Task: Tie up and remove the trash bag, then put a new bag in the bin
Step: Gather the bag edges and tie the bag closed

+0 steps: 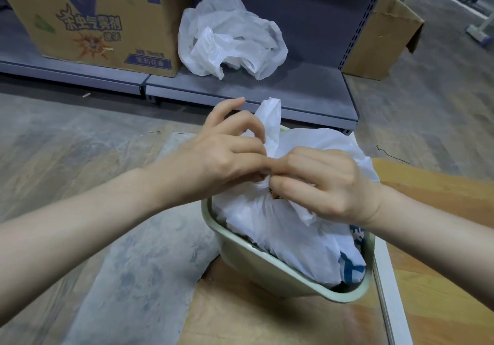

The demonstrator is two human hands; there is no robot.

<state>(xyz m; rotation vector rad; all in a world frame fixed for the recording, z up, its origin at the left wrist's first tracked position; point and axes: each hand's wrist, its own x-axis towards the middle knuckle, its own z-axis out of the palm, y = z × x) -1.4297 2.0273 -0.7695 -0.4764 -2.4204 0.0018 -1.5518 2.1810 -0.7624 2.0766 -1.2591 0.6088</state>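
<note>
A pale green bin (256, 256) stands on the floor in front of me, holding a full white trash bag (283, 235) with blue-printed rubbish showing through. Above the bin the bag's top is gathered into a twisted neck. My left hand (224, 157) pinches one strip of plastic that sticks up past its fingers. My right hand (326, 184) grips the other part of the neck, its fingers curled into the plastic. Both hands meet at the knot point. A second, crumpled white bag (230, 37) lies on the low grey shelf behind the bin.
A large printed cardboard box (93, 15) sits on the grey shelf (307, 90) to the left of the crumpled bag. Another brown box (382, 39) stands on the floor at the right of the shelf. Wooden boards (438, 264) lie under and right of the bin.
</note>
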